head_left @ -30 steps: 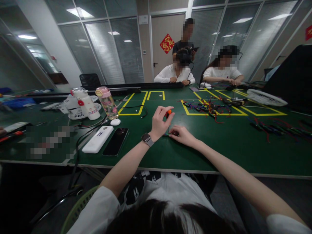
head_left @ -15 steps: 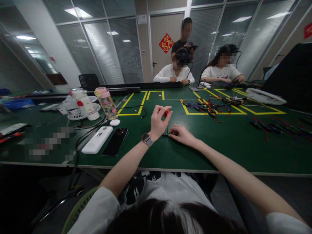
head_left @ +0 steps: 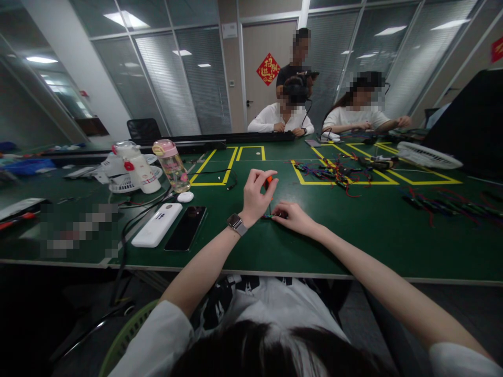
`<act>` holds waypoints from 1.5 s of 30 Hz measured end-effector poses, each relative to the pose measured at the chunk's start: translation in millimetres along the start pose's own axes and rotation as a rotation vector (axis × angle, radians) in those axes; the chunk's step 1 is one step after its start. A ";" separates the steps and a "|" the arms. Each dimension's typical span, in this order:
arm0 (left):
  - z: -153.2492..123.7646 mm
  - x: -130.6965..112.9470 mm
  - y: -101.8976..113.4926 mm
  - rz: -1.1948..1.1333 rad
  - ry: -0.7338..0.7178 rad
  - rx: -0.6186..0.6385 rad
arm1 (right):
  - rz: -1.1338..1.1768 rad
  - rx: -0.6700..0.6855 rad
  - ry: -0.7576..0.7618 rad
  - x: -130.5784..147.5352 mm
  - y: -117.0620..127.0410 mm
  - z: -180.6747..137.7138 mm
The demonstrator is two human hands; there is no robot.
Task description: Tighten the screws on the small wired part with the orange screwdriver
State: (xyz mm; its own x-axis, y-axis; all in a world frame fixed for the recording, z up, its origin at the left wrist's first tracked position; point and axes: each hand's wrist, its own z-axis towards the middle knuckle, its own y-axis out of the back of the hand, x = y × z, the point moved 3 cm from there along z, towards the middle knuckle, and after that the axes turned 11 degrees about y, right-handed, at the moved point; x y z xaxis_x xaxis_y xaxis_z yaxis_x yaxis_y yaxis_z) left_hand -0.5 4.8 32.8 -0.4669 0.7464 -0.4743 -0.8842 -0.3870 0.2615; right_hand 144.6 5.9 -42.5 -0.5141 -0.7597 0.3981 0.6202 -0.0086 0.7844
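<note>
My left hand (head_left: 257,195) is closed around the orange handle of a small screwdriver (head_left: 269,180), held upright above the table. Its thin shaft points down at a small circuit board (head_left: 268,215) lying on the green tabletop. Low against the table, my right hand (head_left: 293,217) pinches the board's right side, its fingertips hiding part of it. A dark part shows under those fingers, too small to name. Whether the screwdriver's tip touches a screw cannot be made out.
Left of my arms lie a black phone (head_left: 185,229), a white power bank (head_left: 157,225) and a white case (head_left: 185,197). A drink bottle (head_left: 172,166) stands behind them. Wired boards (head_left: 334,172) lie at the right, near a white fan (head_left: 428,155). Several people are across the table.
My hands stay in place; the orange handle looks slightly turned in my left fingers. Across the table, the person at right has stretched a hand further right.
</note>
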 end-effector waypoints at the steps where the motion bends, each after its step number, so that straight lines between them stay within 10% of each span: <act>1: -0.2 -0.5 0.0 -0.008 0.002 0.014 | -0.002 0.001 0.000 -0.2 -0.2 0.0; 45: 0.0 -1.7 0.3 0.002 -0.019 0.021 | 0.003 -0.003 0.006 -1.8 -1.2 -0.3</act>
State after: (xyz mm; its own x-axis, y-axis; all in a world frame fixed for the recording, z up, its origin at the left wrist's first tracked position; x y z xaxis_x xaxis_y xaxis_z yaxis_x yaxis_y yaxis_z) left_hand 0.0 3.4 33.7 -0.4683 0.7558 -0.4576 -0.8827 -0.3772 0.2803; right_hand 145.0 7.1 -44.3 -0.5089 -0.7633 0.3979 0.6234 -0.0080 0.7819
